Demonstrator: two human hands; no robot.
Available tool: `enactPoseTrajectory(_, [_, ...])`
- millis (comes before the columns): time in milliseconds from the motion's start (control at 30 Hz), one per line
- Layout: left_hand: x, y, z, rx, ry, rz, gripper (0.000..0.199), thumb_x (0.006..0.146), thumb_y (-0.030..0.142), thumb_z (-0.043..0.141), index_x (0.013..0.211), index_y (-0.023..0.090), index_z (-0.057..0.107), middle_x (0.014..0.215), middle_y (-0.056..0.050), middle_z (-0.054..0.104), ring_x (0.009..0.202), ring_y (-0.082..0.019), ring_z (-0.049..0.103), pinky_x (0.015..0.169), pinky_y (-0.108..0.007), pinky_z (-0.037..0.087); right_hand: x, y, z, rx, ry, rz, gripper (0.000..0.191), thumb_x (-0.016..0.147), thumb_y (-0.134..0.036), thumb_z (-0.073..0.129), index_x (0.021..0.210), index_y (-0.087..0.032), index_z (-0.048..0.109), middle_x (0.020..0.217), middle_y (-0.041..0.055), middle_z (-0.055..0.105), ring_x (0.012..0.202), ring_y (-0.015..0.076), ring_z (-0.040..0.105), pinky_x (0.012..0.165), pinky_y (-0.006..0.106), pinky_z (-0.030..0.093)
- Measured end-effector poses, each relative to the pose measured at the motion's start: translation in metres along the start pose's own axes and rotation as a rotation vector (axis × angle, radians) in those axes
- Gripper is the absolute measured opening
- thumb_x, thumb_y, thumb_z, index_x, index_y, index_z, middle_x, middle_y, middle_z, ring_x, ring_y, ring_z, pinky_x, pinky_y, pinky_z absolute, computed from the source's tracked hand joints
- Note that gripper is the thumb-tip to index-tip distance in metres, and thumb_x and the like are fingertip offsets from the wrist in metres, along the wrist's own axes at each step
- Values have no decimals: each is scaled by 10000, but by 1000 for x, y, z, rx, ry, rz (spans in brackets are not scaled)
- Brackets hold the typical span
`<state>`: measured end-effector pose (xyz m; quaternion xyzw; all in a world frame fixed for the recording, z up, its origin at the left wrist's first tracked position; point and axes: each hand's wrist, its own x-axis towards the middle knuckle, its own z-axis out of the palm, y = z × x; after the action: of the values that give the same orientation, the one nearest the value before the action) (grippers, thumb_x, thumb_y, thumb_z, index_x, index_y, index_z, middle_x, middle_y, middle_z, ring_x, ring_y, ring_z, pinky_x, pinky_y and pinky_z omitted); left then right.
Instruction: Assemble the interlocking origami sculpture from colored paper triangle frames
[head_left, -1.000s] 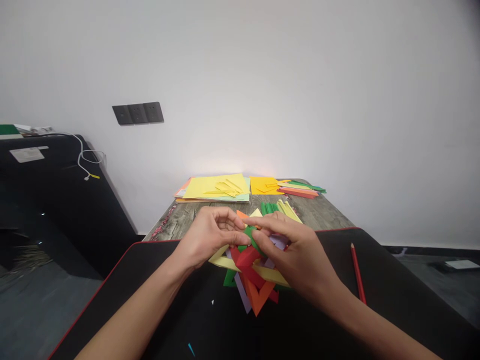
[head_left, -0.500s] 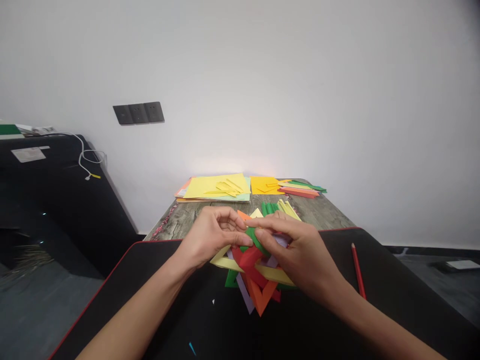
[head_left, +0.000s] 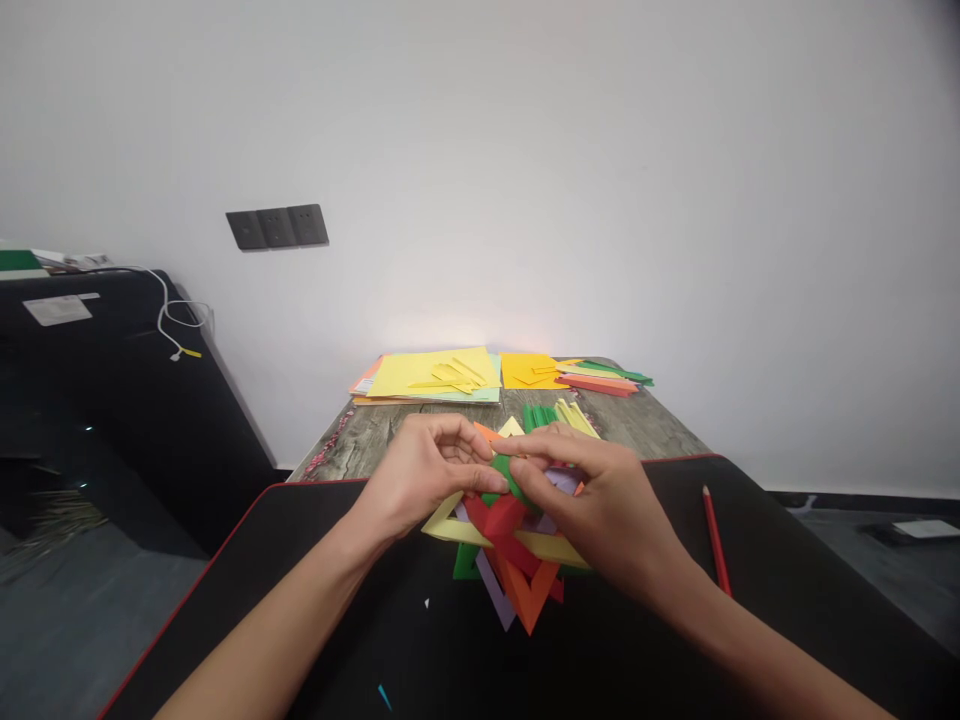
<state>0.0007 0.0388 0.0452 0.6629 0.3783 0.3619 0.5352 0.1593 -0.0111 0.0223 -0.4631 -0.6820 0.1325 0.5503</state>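
Observation:
A modular origami model [head_left: 504, 522] made of interlaced red, pale yellow, orange, green and lilac folded strips rests over the black mat. At its top, a green paper strip [head_left: 507, 482] is pinched between the fingers of both hands. My left hand [head_left: 431, 468] grips it from the left, thumb and fingers closed. From the right, my right hand [head_left: 589, 487] presses its thumb and forefinger on the same strip, the forefinger reaching to the left fingertips. My right hand covers the model's right side, so that part is hidden.
Behind the model lie green folded strips [head_left: 538, 416] and pale yellow strips [head_left: 576, 416]. A red pencil [head_left: 716, 540] lies on the black mat [head_left: 630, 650] at right. Coloured paper sheets [head_left: 397, 374] and loose strips [head_left: 600, 382] sit at the table's far edge. Small paper scraps [head_left: 385, 696] lie in front.
The lower part of the origami model has turned slightly, its orange and lilac points shifting a little to the right. Both hands keep nearly the same pinch on the green strip.

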Motion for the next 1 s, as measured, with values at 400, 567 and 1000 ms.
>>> enactPoseTrajectory(400, [0, -1, -1, -51, -24, -26, 259, 498, 186, 852, 630, 123, 638, 527, 13, 629, 492, -88, 559, 502, -207, 464, 1, 5, 2, 79, 15, -21, 184, 756, -181, 603, 834, -235, 761, 631, 11, 654, 667, 172, 590, 594, 292, 447])
enactPoseTrajectory(567, [0, -2, 0, -49, 6, -7, 256, 480, 167, 857, 595, 128, 631, 498, 29, 610, 471, -75, 540, 478, -189, 446, 1, 5, 2, 43, 30, -25, 187, 768, -205, 586, 816, -240, 763, 577, 7, 608, 656, 174, 573, 549, 273, 422])
enactPoseTrajectory(1000, [-2, -1, 0, 6, 20, 9, 228, 541, 208, 834, 649, 127, 650, 532, 9, 641, 503, -92, 571, 513, -203, 459, 1, 8, 0, 72, -12, -24, 173, 783, -207, 604, 865, -245, 751, 767, 26, 704, 787, 189, 624, 700, 314, 484])
